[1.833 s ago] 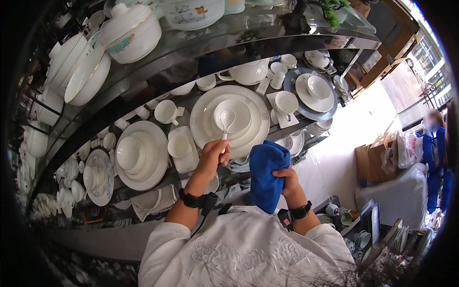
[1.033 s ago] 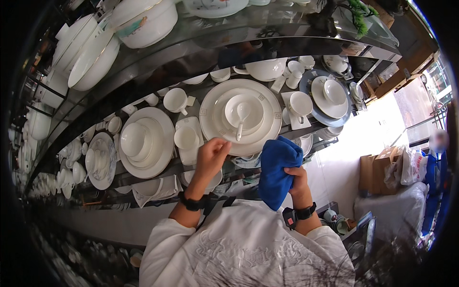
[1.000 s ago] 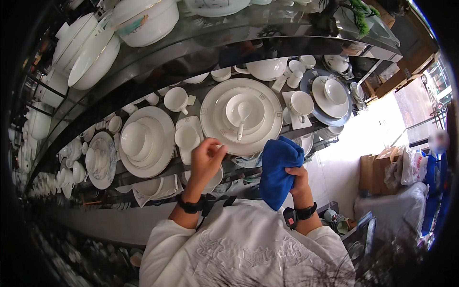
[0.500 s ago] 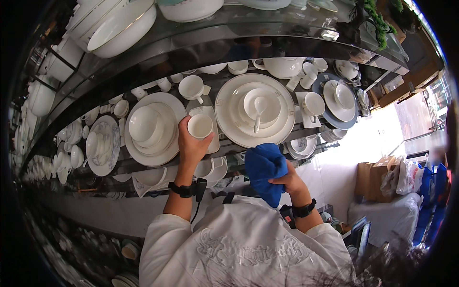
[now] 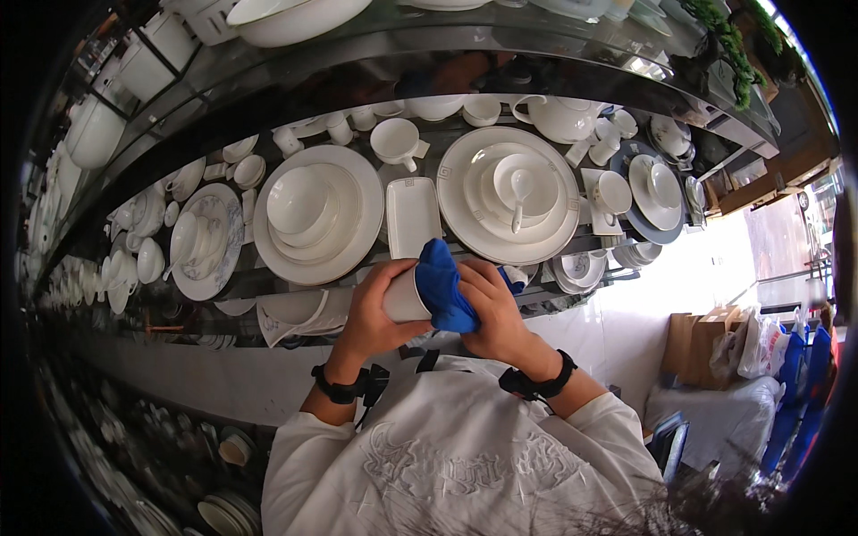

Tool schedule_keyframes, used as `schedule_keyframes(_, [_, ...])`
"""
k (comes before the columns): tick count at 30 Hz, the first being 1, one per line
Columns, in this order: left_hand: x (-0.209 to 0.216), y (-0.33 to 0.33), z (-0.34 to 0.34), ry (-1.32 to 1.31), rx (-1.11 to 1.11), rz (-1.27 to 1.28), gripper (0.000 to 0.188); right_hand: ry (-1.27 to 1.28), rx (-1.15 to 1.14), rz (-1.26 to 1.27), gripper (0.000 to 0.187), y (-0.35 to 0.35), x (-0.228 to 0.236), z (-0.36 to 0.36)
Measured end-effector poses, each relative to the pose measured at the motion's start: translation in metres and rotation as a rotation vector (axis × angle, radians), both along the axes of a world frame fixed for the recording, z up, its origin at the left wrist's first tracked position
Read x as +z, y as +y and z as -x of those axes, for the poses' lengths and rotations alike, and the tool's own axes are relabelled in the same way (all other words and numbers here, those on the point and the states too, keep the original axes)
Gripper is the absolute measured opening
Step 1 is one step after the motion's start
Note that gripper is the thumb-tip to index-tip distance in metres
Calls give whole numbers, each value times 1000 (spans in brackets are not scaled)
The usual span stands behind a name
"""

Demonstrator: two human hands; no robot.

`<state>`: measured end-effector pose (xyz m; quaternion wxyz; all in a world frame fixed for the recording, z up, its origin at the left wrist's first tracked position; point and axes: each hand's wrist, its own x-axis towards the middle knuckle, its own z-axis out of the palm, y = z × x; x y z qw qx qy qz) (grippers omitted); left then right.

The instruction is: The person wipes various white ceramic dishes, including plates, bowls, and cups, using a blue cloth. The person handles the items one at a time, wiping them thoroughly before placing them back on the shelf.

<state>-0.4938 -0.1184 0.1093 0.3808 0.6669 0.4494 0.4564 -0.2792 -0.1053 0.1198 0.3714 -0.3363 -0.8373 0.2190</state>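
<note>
My left hand (image 5: 368,308) is closed around a white cup (image 5: 404,299), tilted on its side in front of the shelf edge. From the right, my right hand (image 5: 496,308) presses a blue cloth (image 5: 444,290) against the cup's mouth, with part of the cloth covering the rim. Just beyond my hands lies a small white rectangular tray (image 5: 414,219) on the shelf. To its left stands a large plate (image 5: 368,234) stacked with a smaller plate and a bowl (image 5: 298,201). On its right is a patterned-rim plate (image 5: 453,214) bearing a bowl and a spoon (image 5: 518,201).
A handled cup (image 5: 394,139) and a teapot (image 5: 563,118) stand at the back of the shelf. Overhead, a glass shelf (image 5: 500,54) holds more white dishes. More crockery sits on a lower level (image 5: 299,308). Cardboard boxes (image 5: 697,344) are on the right.
My left hand has lifted the cup off the tray and drawn it toward me, tilting it. My right hand has brought the blue cloth over to the cup's mouth.
</note>
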Motion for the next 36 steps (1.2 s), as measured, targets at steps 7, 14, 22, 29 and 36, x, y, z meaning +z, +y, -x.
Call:
schedule_keyframes(7, [7, -3, 12, 94, -160, -51, 74, -13, 359, 165, 50, 4, 13, -12])
schedule_keyframes(14, [31, -17, 7, 260, -283, 12, 72, -239, 548, 254, 28, -3, 25, -9])
schedule_keyframes(22, [18, -16, 2, -262, -79, 89, 89, -212, 304, 61, 31, -13, 7, -7])
schedule_keyframes(29, [8, -16, -3, -353, 44, 641, 51, -244, 192, -65, 39, -17, 2, -3])
schedule_keyframes(36, [2, -5, -12, -147, -75, -216, 47, 270, 465, 659, 37, 1, -9, -14])
